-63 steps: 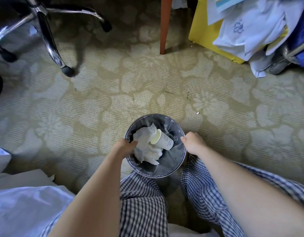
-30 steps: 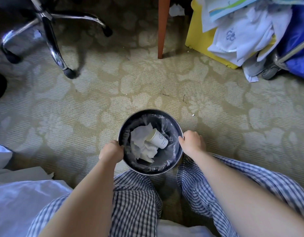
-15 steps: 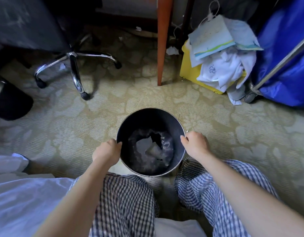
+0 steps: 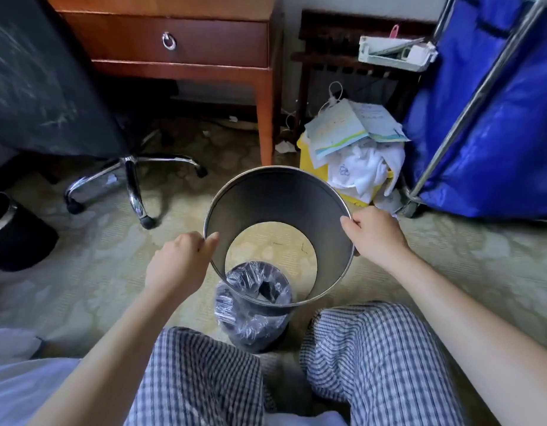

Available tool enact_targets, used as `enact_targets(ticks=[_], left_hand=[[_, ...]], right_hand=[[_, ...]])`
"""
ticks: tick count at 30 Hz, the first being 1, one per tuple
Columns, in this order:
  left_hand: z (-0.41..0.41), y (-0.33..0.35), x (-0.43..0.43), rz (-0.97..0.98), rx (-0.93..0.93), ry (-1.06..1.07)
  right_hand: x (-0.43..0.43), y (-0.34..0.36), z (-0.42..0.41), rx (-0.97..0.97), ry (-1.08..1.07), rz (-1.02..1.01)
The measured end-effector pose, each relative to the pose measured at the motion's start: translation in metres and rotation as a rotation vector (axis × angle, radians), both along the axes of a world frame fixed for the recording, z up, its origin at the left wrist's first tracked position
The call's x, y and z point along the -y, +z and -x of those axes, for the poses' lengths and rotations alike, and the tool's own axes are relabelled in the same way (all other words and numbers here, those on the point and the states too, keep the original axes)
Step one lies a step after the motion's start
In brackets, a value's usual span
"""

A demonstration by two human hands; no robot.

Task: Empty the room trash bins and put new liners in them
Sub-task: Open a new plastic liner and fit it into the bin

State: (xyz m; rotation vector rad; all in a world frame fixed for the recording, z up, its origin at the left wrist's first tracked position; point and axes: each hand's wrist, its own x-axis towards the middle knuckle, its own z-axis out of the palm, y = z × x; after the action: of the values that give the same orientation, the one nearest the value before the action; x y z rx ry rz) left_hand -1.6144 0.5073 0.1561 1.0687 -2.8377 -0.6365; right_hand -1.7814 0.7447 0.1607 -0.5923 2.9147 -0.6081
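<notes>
Both hands hold a round metal bin shell (image 4: 278, 192) up off the carpet (image 4: 97, 256), tilted so its mouth faces the camera. The shell is open at both ends, and the carpet shows through its lower hole. The left hand (image 4: 177, 262) pinches the left side of the rim, with its thumb tip over the edge on the inside wall and its fingers curled against the outside. The right hand (image 4: 375, 233) grips the right side of the rim the same way, thumb on the edge and fingers wrapped round the outer wall. Below the shell, between the knees of a pair of checked trousers (image 4: 367, 348), an inner bin wrapped in a crinkled dark liner (image 4: 250, 315) stands upright on the carpet, its top partly seen through the shell. Toward the far edge of the carpet stand a wooden desk (image 4: 180, 41) and a chair with a chrome base (image 4: 130, 179). A yellow tub (image 4: 309, 167) heaped with papers and white cloths sits right of the desk leg, next to a blue cart bag (image 4: 493, 118). A black bin (image 4: 17, 238) stands at the left edge.
</notes>
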Motion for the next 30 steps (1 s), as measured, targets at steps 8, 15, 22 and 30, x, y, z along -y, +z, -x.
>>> enact_targets(ticks=[8,15,22,30], left_hand=[[0.07,0.017,-0.044,-0.011,-0.097,-0.132],[0.152,-0.028,-0.068,-0.301,-0.085,-0.172],[0.212,-0.099,-0.078,-0.494,-0.003,-0.154],[0.24,-0.186,-0.072,-0.394,0.211,-0.197]], right_hand=[[-0.059,0.006,0.031,-0.063,-0.207,0.085],[-0.088,-0.055,0.081,0.005,-0.407,0.119],[-0.088,-0.129,0.129,0.11,-0.491,0.102],[-0.07,-0.234,0.168,0.297,-0.508,0.116]])
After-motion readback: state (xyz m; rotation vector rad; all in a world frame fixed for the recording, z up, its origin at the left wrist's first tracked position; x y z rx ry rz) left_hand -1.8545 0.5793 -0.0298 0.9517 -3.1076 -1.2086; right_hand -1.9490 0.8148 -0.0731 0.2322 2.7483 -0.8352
